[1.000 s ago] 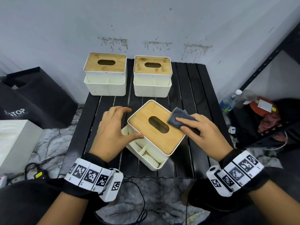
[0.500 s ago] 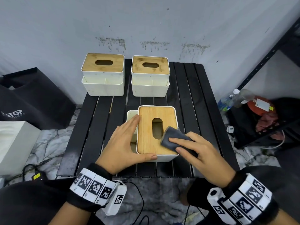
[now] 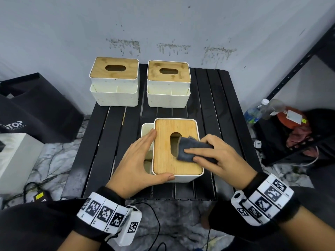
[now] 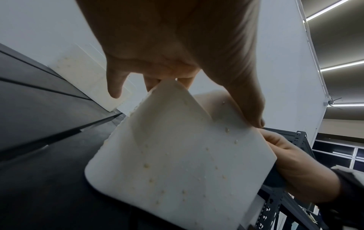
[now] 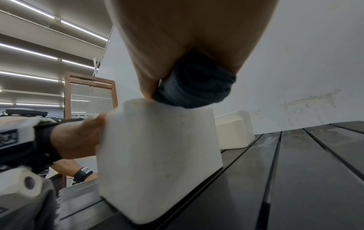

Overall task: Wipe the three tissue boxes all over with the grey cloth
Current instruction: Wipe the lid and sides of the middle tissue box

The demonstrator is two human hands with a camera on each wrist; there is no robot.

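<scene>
The nearest tissue box [image 3: 168,160], white with a wooden lid, stands on the black slatted table [image 3: 217,105], its side tray to the left. My left hand [image 3: 143,160] braces it: straight fingers lie along the lid's left edge and the thumb rests on the front wall. My right hand [image 3: 217,158] holds the folded grey cloth [image 3: 190,147] and presses it on the lid beside the oval slot. In the right wrist view the cloth [image 5: 195,84] is bunched in my palm on the box's top edge [image 5: 157,155]. Two more tissue boxes [image 3: 114,82] [image 3: 168,86] stand at the table's back.
A black bag [image 3: 36,109] and a white case [image 3: 16,160] sit on the floor to the left. On the right are a dark metal rack [image 3: 290,69], a plastic bottle [image 3: 255,111] and clutter. Cables lie on the marble floor near the table's front edge.
The near box has turned from diagonal to lengthwise. My right hand slid the cloth from the lid's near right part up to the slot. My left hand stays on the box's left corner.
</scene>
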